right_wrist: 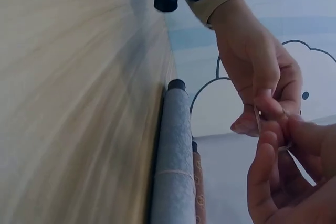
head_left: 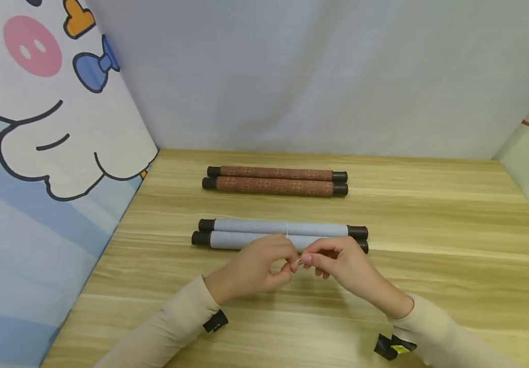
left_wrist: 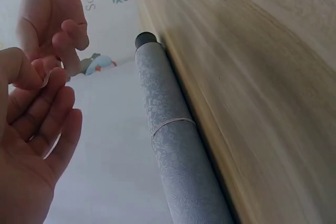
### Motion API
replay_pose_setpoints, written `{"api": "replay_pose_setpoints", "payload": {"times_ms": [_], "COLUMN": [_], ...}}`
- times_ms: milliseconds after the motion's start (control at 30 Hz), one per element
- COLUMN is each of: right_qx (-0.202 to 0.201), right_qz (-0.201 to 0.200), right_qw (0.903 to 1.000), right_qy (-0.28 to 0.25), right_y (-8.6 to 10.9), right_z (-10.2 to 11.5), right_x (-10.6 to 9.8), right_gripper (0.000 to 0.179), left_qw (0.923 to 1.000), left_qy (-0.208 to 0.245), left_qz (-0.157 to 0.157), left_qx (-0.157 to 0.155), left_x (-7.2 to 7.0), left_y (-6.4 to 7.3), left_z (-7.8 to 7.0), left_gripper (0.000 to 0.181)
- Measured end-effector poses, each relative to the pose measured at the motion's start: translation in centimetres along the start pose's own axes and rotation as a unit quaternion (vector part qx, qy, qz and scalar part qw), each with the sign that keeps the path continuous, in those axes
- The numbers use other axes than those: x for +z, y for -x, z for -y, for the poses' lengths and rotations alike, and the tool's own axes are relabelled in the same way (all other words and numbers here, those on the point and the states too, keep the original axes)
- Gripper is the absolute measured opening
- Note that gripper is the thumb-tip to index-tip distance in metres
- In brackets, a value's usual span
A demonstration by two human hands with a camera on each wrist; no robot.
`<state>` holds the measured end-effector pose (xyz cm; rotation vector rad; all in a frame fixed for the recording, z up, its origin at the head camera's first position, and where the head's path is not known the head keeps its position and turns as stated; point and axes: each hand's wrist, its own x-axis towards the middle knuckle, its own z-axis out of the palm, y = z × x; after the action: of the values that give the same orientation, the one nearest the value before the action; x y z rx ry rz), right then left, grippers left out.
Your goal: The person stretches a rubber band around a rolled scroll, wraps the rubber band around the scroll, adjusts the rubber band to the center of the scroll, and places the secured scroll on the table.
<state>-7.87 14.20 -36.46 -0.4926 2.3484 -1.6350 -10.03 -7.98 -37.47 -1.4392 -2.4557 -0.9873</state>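
A rolled scroll [head_left: 241, 240] in pale grey-blue patterned cloth, its two rollers ending in black knobs, lies across the wooden table. A thin whitish string [left_wrist: 170, 123] runs around its middle. Just in front of the scroll, my left hand [head_left: 266, 260] pinches the string's loose part between thumb and fingers. My right hand [head_left: 344, 263] meets it there, thumb and forefinger pinching the string too. In the right wrist view a strand of string [right_wrist: 258, 119] shows at the left hand's fingertips. Both hands partly cover the scroll's near roller in the head view.
Farther back lies a second scroll [head_left: 273, 185], brown with gold motifs and black knobs, parallel to the first. A pale curtain [head_left: 315, 76] stands behind the table, and a cartoon-printed cloth [head_left: 62, 128] hangs along the left side.
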Motion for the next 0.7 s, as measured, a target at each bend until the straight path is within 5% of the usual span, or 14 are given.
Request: {"api": "replay_pose_setpoints", "payload": {"times_ms": [233,400,567,700], "right_qx": [-0.013,-0.001,0.003,-0.007], "right_qz": [-0.039,-0.030,-0.043,-0.072], "right_qw": [0.9988,0.9992,0.9986,0.9930], "right_qy": [-0.028,-0.025,0.032,0.094], "right_y": [0.28,0.30,0.13,0.12], "right_z": [-0.12,-0.29,-0.35,-0.19], "right_x": [-0.22,-0.32,-0.14,-0.02], "right_gripper": [0.013,0.015,0.011,0.007], "left_qw": [0.9990,0.9982,0.9937,0.9953], "left_qy": [0.010,0.022,0.048,0.050], "left_qz": [0.009,-0.041,-0.098,-0.078], "left_qx": [-0.044,-0.037,-0.024,-0.029], "left_x": [-0.23,-0.17,-0.20,-0.27], "left_y": [0.17,0.27,0.34,0.46], "left_z": [-0.12,0.03,0.04,-0.07], "left_gripper": [0.010,0.008,0.006,0.013]}}
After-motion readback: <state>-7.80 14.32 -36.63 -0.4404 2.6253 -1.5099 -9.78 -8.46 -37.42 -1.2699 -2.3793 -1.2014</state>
